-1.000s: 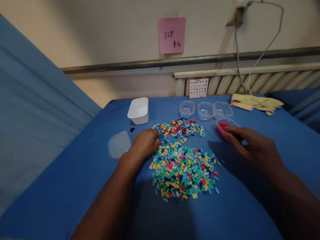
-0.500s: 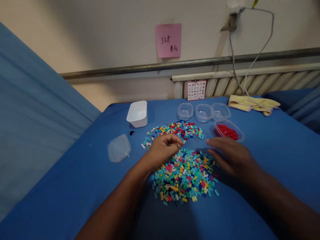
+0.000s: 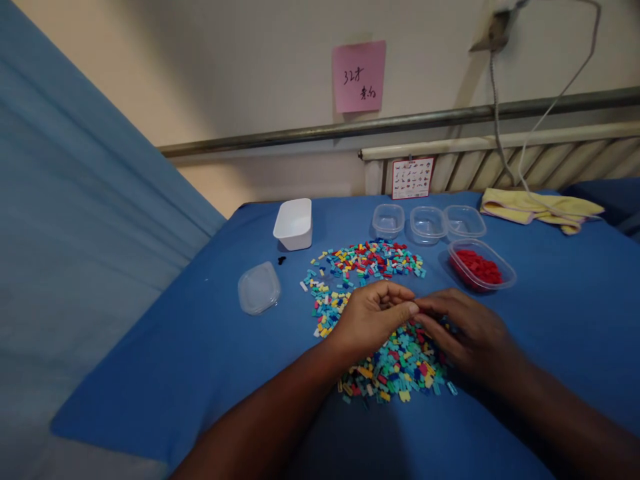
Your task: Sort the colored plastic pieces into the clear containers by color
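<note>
A heap of small coloured plastic bricks (image 3: 373,267) lies on the blue table cover (image 3: 210,347). My left hand (image 3: 373,317) hovers over the middle of the heap with its fingers curled into a pinch. My right hand (image 3: 463,330) meets it fingertip to fingertip, its fingers bent over the bricks. Whatever sits between the fingertips is too small to name. A clear tub holding red bricks (image 3: 480,267) stands just beyond my right hand.
Three empty clear tubs (image 3: 429,223) line the far side, with a white tub (image 3: 295,223) to their left. A clear lid (image 3: 259,288) and a small black piece (image 3: 281,260) lie at the left. A yellow cloth (image 3: 540,207) lies far right, under a hanging cable.
My right hand left the tub of red bricks and came left over the heap. My left hand moved right and nearer, so the fingertips now meet. The camera shifted a little.
</note>
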Motion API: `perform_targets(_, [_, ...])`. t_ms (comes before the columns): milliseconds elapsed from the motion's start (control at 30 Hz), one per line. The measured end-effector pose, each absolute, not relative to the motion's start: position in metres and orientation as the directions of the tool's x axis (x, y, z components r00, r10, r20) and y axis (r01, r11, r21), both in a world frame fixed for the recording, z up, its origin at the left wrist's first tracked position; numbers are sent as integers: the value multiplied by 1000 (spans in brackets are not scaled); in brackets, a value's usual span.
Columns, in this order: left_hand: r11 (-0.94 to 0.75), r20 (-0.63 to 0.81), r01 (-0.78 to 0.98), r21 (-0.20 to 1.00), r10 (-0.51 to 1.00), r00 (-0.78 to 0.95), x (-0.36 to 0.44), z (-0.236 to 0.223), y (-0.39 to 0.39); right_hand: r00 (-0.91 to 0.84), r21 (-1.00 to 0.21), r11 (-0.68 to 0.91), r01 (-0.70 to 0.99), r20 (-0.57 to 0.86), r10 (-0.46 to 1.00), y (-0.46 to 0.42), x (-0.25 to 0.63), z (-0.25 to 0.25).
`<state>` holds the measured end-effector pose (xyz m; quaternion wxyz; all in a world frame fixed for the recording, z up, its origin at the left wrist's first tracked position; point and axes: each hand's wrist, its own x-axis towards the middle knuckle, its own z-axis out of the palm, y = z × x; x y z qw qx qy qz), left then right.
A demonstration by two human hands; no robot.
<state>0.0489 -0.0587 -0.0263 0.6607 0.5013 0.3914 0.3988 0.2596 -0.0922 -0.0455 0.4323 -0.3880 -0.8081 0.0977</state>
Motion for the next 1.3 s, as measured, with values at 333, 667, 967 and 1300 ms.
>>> perform_targets(333, [-375, 270, 365, 852, 913, 306, 18, -24, -39, -311, -298, 607, 737, 648, 695, -81, 286, -38])
perform_targets(667, [-450, 171, 885, 116, 887, 428, -52, -40, 29, -109, -199, 301, 933, 640, 761, -50, 357, -49])
perform_targets(967, [-289, 64, 956, 54, 956, 285, -59, -17, 17, -360, -338, 665, 666, 635, 684, -73, 301, -51])
perform_targets(1300, [-325, 90, 944, 50, 943, 320, -38, -24, 28, -334, -561, 587, 584, 493, 803, -65, 284, -72])
